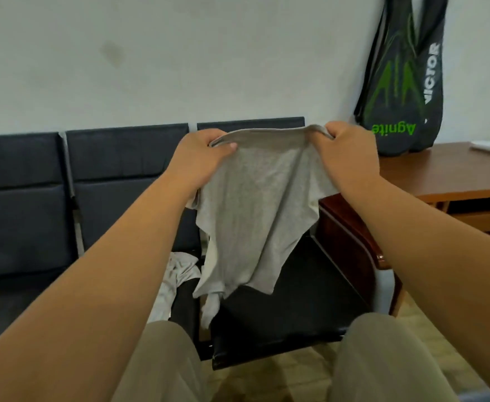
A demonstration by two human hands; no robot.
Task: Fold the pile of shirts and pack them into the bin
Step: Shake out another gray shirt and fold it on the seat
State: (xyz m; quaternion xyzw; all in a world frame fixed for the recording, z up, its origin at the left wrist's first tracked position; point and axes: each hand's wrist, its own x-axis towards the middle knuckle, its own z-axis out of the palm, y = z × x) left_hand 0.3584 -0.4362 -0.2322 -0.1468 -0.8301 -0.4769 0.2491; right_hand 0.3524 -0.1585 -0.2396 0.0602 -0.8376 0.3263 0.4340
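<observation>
grey shirt hangs in the air above the black seat, held by its top edge. left hand pinches one top corner, right hand grips the other. lower hem looks bunched. to do this well i'd keep the top edge taut and level, shake the hem loose, then lay it flat on the seat. white garment lies at the seat's left edge. no bin in view.

I see a soft, matt grey knit shirt over a black seat with a slight leathery sheen. The desk is smooth brown wood; the racket bag looks like woven synthetic cloth.
</observation>
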